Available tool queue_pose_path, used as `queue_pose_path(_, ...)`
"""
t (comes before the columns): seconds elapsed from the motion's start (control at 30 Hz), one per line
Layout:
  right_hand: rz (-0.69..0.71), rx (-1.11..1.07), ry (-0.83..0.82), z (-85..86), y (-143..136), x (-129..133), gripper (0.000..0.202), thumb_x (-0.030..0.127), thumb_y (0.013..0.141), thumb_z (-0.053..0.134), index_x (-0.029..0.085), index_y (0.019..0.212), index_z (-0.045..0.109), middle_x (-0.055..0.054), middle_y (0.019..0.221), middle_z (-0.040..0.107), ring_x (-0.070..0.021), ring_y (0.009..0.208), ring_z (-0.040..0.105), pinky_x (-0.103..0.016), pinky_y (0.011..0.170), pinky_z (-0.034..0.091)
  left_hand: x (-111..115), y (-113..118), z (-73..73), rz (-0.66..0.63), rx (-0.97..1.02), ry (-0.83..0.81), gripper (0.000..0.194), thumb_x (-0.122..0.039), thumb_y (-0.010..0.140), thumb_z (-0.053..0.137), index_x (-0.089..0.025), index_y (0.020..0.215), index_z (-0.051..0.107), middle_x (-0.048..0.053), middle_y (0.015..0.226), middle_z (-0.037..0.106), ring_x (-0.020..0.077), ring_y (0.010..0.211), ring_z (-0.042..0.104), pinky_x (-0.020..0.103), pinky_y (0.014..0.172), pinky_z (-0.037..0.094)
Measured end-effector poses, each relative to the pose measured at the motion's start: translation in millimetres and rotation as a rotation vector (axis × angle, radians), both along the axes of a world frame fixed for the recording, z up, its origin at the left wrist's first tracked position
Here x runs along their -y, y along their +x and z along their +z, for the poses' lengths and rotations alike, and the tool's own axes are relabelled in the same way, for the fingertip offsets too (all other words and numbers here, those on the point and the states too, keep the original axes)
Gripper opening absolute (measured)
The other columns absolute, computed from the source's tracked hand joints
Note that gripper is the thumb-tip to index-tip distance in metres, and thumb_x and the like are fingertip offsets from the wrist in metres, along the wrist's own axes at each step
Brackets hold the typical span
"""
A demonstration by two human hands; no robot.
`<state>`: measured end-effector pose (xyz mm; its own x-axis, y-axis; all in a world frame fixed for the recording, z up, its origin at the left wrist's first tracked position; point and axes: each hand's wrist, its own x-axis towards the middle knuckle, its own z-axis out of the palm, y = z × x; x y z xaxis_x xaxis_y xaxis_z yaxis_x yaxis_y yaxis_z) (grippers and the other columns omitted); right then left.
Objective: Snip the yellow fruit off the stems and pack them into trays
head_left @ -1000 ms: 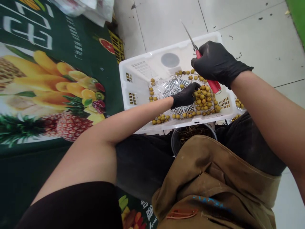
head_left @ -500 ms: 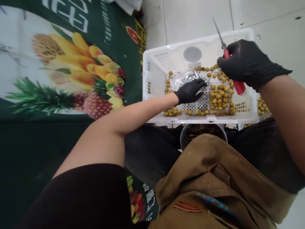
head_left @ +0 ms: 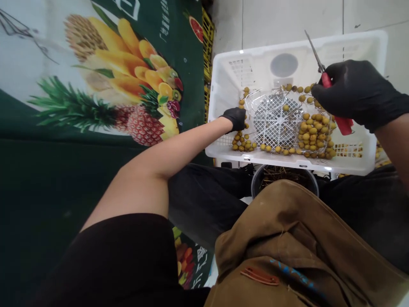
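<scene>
My right hand (head_left: 354, 94), in a black glove, is closed around red-handled pruning snips (head_left: 326, 80), their thin blade pointing up and away over the basket. My left hand (head_left: 235, 119), also gloved in black, reaches inside the white plastic basket (head_left: 354, 149) at its left side. Its fingers are curled down among loose longans (head_left: 244, 143); whatever they grip is hidden. A clear plastic box (head_left: 332, 121) at the basket's right is heaped with longans (head_left: 315, 132). Another clear plastic container (head_left: 252, 102) lies left of it on the lattice floor, with a longan (head_left: 285, 108) near it.
Longans (head_left: 277, 149) line the basket's near and far sides. A round bucket (head_left: 255, 183) of twigs stands between my knees. A green fruit-print sheet (head_left: 134, 85) covers the left, beside yellow crates (head_left: 207, 42). More longans show beyond the basket's right end.
My left hand has moved from the middle of the basket to the longans along its left side. The right hand still holds the snips. The view has shifted, bringing the basket closer.
</scene>
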<state>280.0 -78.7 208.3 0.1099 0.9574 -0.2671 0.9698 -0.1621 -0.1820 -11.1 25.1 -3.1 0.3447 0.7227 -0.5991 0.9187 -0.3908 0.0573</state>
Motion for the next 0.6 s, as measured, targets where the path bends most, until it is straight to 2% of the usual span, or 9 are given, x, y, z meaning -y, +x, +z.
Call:
queue_pose_path(0.13,0.046,0.042,-0.015,-8.3,-7,0,0.016,0.031,0.104,0.06,0.019,0.095,0.066,-0.009,0.084,0.065,-0.0176,0.072,0.044,-0.037,0.074,0.036,11,12,-11.9,0.044,-0.009,0.042,0.102,-0.045,0.081,0.092,-0.011,0.167,0.048,0.035,0.176,0.035,0.0518,0.153,0.055,0.055,0.126,0.048)
queue_pose_path(0.2,0.048,0.056,-0.017,-11.5,-9,1,0.017,0.03,0.104,0.06,0.017,0.097,0.068,-0.009,0.084,0.065,-0.0173,0.071,0.043,-0.037,0.075,0.036,15,12,-17.9,0.075,0.029,0.049,0.107,-0.043,0.077,0.096,-0.013,0.167,0.046,0.035,0.178,0.028,0.0552,0.153,0.052,0.058,0.124,0.047)
queue_pose_path(0.3,0.056,0.047,-0.023,-15.1,-11,1,0.017,0.028,0.104,0.06,0.016,0.096,0.069,-0.01,0.084,0.066,-0.0174,0.071,0.04,-0.036,0.074,0.035,16,9,-24.3,0.124,0.109,0.064,0.107,-0.038,0.072,0.1,-0.016,0.162,0.049,0.034,0.175,0.031,0.0583,0.154,0.049,0.06,0.121,0.048)
queue_pose_path(0.37,0.079,0.045,-0.025,-17.8,-11,0,0.019,0.031,0.105,0.061,0.016,0.096,0.07,-0.012,0.085,0.067,-0.0175,0.07,0.038,-0.036,0.073,0.034,14,7,-25.2,0.11,0.117,0.057,0.108,-0.038,0.07,0.1,-0.016,0.162,0.049,0.034,0.172,0.036,0.0583,0.153,0.049,0.061,0.121,0.049)
queue_pose_path(0.5,0.112,0.058,-0.021,-24.1,-11,-3,0.027,0.04,0.104,0.062,0.015,0.1,0.073,-0.014,0.09,0.069,-0.0178,0.07,0.035,-0.036,0.073,0.033,10,4,-22.3,0.027,0.097,0.019,0.102,-0.041,0.076,0.089,-0.018,0.166,0.048,0.03,0.172,0.04,0.0475,0.141,0.064,0.052,0.12,0.053)
queue_pose_path(0.6,0.113,0.06,-0.026,-26.6,-11,-3,0.026,0.037,0.104,0.06,0.015,0.101,0.073,-0.015,0.088,0.067,-0.018,0.071,0.035,-0.036,0.073,0.032,9,5,-23.1,-0.035,0.06,0.02,0.103,-0.033,0.076,0.082,-0.016,0.171,0.046,0.033,0.174,0.039,0.0467,0.138,0.067,0.051,0.119,0.055)
